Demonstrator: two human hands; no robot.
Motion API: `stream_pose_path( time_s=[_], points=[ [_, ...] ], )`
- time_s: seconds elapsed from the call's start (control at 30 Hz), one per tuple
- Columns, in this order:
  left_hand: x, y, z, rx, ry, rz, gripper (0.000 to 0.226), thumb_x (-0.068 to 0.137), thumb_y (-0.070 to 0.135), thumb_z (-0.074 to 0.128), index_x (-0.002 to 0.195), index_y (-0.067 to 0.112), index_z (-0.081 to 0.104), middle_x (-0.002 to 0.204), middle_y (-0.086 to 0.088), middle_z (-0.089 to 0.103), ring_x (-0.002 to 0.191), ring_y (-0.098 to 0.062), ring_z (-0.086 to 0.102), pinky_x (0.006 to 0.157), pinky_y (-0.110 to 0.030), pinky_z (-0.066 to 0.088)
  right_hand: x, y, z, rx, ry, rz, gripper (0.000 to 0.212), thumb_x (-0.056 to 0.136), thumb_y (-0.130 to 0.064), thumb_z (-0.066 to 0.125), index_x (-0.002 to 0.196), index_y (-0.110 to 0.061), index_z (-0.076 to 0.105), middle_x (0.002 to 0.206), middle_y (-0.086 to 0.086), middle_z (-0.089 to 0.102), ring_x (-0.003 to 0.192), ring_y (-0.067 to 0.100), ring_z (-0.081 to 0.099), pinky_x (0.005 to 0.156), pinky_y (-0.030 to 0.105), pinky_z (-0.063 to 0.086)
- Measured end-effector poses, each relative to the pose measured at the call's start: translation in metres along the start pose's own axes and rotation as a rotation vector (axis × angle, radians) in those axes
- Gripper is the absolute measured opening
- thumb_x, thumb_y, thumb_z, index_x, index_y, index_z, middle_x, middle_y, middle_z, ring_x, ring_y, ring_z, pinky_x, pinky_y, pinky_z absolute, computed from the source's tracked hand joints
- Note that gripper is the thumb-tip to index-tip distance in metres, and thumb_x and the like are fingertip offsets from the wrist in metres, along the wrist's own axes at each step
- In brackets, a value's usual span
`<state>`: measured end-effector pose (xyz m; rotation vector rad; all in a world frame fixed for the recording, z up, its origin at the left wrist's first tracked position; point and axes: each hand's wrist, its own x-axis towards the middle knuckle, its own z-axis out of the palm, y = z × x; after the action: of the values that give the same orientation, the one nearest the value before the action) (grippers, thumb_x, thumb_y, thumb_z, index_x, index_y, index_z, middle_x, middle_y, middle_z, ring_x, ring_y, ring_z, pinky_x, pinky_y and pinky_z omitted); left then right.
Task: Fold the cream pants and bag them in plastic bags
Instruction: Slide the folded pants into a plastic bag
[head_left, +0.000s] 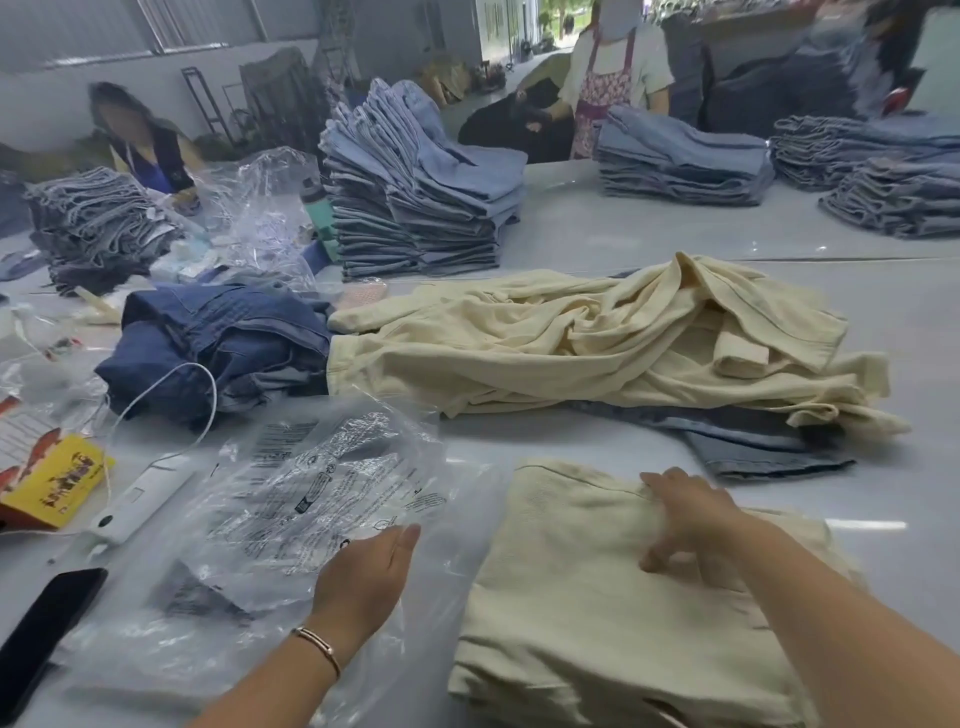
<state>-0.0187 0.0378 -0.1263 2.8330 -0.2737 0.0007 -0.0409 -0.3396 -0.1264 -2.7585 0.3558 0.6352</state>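
Observation:
A folded pair of cream pants (587, 613) lies on the table in front of me, right of centre. My right hand (691, 519) rests on its far edge, fingers spread and bent onto the cloth. Left of the pants a clear printed plastic bag (311, 499) lies crumpled and open-mouthed. My left hand (369, 577) reaches to the bag's near edge with fingers straight, touching the plastic. Behind them a loose heap of unfolded cream pants (597, 343) sprawls across the table on top of some denim.
Dark blue jeans (218, 343) lie bunched at the left. A black phone (41, 629), a white device with cable (140, 499) and a yellow packet (57, 483) sit at the near left. Tall stacks of folded jeans (415, 208) and two people stand farther back.

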Motion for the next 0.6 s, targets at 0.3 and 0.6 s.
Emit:
stream_pose_path(
  time_s=[0.3,0.6],
  points=[
    [-0.007,0.043,0.04,0.233,-0.231,0.016,0.094,0.057,0.094,0.042,0.128,0.032,0.044,0.11,0.004,0.068,0.102,-0.019,0.064,0.074,-0.03,0.047,-0.042,-0.034,0.013,-0.133,0.554,-0.217,0.023,0.065,-0.006,0.06,0.071,-0.022,0.046,0.065,-0.003,0.049,0.065,0.026,0.045,0.062,0.032,0.029],
    [-0.003,0.043,0.045,0.113,-0.253,-0.089,0.102,0.049,0.09,0.054,0.128,0.026,0.047,0.118,0.0,0.065,0.108,-0.023,0.061,0.079,-0.032,0.049,-0.125,-0.032,0.077,-0.506,0.089,-0.524,0.104,0.062,-0.086,0.045,0.139,-0.056,-0.019,0.154,0.028,0.007,0.144,0.041,0.007,0.105,0.068,-0.012]
  ],
)
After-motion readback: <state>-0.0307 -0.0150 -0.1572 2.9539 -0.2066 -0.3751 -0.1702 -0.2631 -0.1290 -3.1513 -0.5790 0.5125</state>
